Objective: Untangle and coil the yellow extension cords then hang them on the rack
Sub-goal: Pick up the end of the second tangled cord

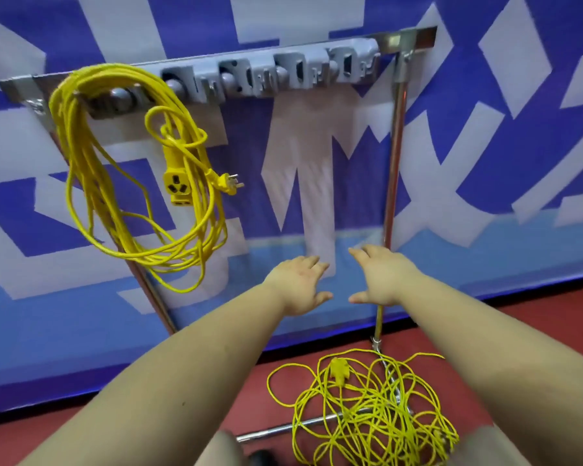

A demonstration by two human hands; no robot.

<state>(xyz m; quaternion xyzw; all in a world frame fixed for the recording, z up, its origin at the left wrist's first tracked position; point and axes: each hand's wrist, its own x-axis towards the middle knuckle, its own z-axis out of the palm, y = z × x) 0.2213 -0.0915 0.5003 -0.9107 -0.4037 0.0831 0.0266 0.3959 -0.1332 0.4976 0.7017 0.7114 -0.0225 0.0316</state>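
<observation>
Head view, looking down toward a metal rack [395,153] standing against a blue and white printed banner [485,136].

Surroundings: red floor [535,331] below the banner. The rack has a horizontal top bar carrying a grey holder strip [270,74] with several clips and round knobs. Two shiny uprights run down from the bar; the right one reaches a chrome base bar [283,428] lying on the floor.

Cords: one coiled cord [91,169] hangs from the left end of the top bar, looped over a knob. Its loops hang down in front of the left upright. Its yellow socket block [177,186] dangles inside the coil, and the plug [228,185] sticks out just to the right of it. A second cord, the tangled cord [367,408], lies in a loose heap on the floor at the foot of the right upright, draped over the base bar. A yellow plug end [339,369] lies on top of the heap near its upper edge.

Hands: left hand [298,285] and right hand [384,275] both reach forward at mid-frame, fingers spread and relaxed, thumbs pointing toward each other, holding nothing. The right hand overlaps the right upright in this view; contact cannot be told. Both hands are well above the floor heap and well apart from the hanging coil.
</observation>
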